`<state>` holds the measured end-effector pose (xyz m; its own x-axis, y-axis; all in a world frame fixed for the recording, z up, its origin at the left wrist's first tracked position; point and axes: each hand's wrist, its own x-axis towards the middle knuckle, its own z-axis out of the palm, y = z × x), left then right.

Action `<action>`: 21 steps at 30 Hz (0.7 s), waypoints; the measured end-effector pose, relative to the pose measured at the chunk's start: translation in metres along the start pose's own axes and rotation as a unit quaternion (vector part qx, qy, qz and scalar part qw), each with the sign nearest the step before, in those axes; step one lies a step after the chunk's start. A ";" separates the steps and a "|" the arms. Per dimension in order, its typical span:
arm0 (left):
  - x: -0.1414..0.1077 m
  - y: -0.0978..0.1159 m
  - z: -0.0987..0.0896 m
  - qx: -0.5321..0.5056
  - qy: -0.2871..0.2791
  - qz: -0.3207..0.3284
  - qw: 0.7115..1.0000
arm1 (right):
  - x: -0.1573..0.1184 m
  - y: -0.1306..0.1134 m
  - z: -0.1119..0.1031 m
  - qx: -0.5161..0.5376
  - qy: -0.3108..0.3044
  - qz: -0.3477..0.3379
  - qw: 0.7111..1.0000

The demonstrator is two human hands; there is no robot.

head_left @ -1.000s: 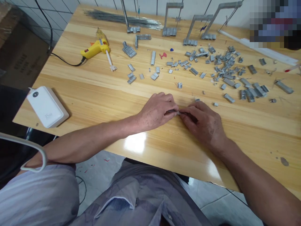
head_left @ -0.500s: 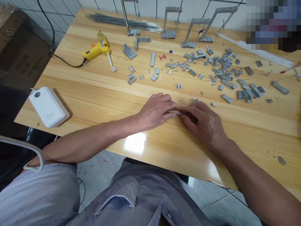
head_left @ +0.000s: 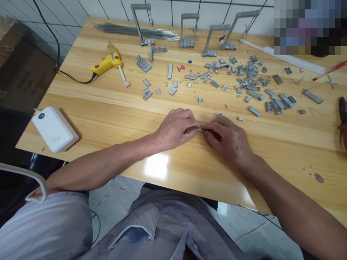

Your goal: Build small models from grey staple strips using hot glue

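Observation:
Over the front middle of the table, my left hand (head_left: pixel 177 128) pinches one end of a thin grey strip (head_left: pixel 200 129) between thumb and fingers. My right hand (head_left: pixel 229 139) is closed on the strip's other end, its fingertips almost touching those of my left. Only a short length shows between the hands; the rest is hidden by fingers. Just beyond my right hand lie small grey metal-looking pieces (head_left: pixel 240 118), and a larger heap of such pieces (head_left: pixel 251 74) spreads farther back.
A yellow glue gun (head_left: pixel 107 64) lies at the back left, a white power bank (head_left: pixel 55 129) at the left edge. Several bent grey stands (head_left: pixel 187 42) and a bundle of thin wires (head_left: pixel 135 31) are along the wall. A red pen (head_left: pixel 329 71) lies at the right.
My fingertips have come closer together, and the strip shows darker and at a different angle between them. The view has shifted slightly, bringing a dark-and-red tool in at the right edge.

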<state>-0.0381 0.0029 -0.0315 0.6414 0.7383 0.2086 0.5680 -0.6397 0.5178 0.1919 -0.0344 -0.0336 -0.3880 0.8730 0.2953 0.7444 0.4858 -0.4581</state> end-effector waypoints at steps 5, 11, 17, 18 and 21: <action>0.000 0.000 0.002 -0.001 0.012 -0.001 1.000 | 0.000 -0.001 0.002 0.003 0.014 0.001 1.000; 0.001 0.000 0.004 0.011 0.010 -0.002 1.000 | 0.001 -0.001 0.002 0.013 0.021 -0.002 1.000; 0.002 -0.002 0.006 0.008 0.020 -0.005 1.000 | 0.002 0.000 0.003 0.010 0.026 -0.003 1.000; 0.002 -0.002 0.007 0.006 0.023 -0.004 1.000 | 0.003 0.000 0.002 0.008 0.027 -0.002 1.000; 0.002 -0.003 0.006 0.000 0.025 -0.004 1.000 | 0.004 0.000 0.002 0.002 0.025 -0.006 1.000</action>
<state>-0.0352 0.0051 -0.0375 0.6101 0.7536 0.2447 0.5731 -0.6330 0.5205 0.1897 -0.0311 -0.0342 -0.3692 0.8641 0.3421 0.7380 0.4963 -0.4572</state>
